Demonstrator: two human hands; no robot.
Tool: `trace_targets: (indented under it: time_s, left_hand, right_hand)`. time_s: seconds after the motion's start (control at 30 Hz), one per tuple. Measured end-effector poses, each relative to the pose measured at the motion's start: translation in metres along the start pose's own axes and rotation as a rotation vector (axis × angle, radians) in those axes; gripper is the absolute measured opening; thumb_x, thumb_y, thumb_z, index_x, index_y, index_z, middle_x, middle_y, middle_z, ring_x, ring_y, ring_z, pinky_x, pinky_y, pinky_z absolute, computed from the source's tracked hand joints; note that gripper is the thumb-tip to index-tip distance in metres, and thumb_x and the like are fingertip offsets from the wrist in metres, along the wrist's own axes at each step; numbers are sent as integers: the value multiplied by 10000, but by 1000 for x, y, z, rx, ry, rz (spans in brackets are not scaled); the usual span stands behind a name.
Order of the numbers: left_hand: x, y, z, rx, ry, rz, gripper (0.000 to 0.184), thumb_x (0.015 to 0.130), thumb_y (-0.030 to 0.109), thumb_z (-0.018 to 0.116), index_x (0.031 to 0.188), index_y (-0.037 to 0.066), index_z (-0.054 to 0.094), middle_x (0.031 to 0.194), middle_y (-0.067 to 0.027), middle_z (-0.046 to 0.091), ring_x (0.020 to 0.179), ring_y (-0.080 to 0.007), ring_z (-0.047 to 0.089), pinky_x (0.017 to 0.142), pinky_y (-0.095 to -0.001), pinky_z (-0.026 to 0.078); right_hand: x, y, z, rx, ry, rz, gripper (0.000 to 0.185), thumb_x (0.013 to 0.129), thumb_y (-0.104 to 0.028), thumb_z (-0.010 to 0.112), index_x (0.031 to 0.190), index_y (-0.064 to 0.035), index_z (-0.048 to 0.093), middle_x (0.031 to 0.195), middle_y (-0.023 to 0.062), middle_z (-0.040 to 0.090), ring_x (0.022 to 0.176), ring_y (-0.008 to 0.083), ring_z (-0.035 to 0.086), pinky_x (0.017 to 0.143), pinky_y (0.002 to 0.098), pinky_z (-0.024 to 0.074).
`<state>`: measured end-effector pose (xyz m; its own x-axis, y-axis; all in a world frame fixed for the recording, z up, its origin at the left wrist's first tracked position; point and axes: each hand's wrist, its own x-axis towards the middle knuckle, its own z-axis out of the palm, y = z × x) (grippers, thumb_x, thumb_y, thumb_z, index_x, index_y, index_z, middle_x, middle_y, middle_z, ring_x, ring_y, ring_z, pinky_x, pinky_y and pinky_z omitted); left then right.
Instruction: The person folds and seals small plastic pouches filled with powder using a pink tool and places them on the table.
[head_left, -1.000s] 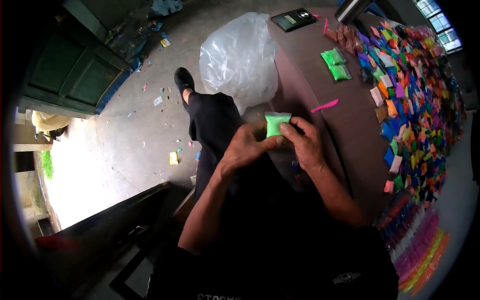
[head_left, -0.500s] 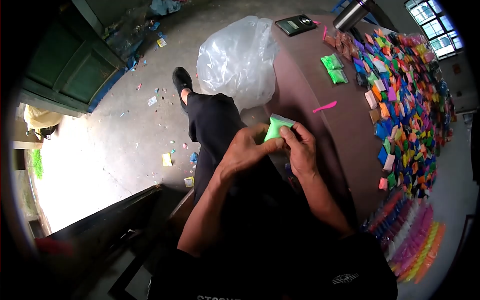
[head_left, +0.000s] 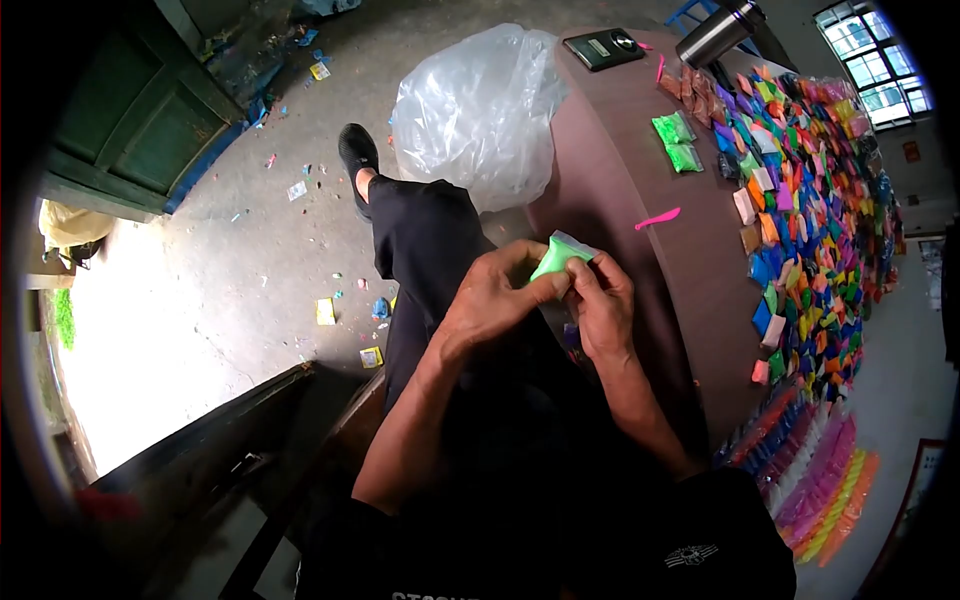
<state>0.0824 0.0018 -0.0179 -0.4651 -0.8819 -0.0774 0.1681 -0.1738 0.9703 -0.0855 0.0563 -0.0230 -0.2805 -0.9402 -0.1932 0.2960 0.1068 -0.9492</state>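
Above my lap, a small bright green packet [head_left: 556, 258] with a clear top edge is pinched between both hands. My left hand [head_left: 497, 298] holds its left and lower side, thumb in front. On its right side my right hand [head_left: 603, 297] grips it between thumb and fingers. The packet is tilted, and its lower part is hidden by the thumbs. On the brown table to the right lie a pink plastic knife [head_left: 658, 218] and two green packets [head_left: 677, 143].
Many coloured packets [head_left: 800, 230] cover the right side of the brown table [head_left: 625, 180]. A phone [head_left: 603, 47] and a metal flask [head_left: 718, 34] are at its far end. A big clear plastic bag [head_left: 480, 115] stands beside it. Scraps litter the floor.
The green packet has gone from upright to tilted in my hands, and both hands still hold it. The camera view has shifted slightly.
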Motion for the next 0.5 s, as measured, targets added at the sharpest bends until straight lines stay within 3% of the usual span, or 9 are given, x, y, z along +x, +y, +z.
trace_targets:
  time_s: [0.13, 0.5]
  left_hand:
    - [3, -4, -7, 29, -16, -71, 245, 991, 199, 754, 1073, -30, 725, 951, -77, 755, 903, -122, 684, 836, -299, 551]
    - [-1, 2, 2, -30, 21, -14, 211, 1013, 169, 736, 1066, -35, 725, 940, -69, 757, 886, -119, 681, 825, -287, 554]
  right_hand:
    - [-2, 2, 2, -26, -25, -25, 201, 1012, -152, 730, 1146, -3, 723, 893, -27, 655, 774, 46, 545, 689, 222, 439]
    - [-5, 2, 0, -32, 14, -44, 182, 1013, -144, 732, 1119, 1, 709, 857, -41, 643, 758, 37, 543, 692, 205, 446]
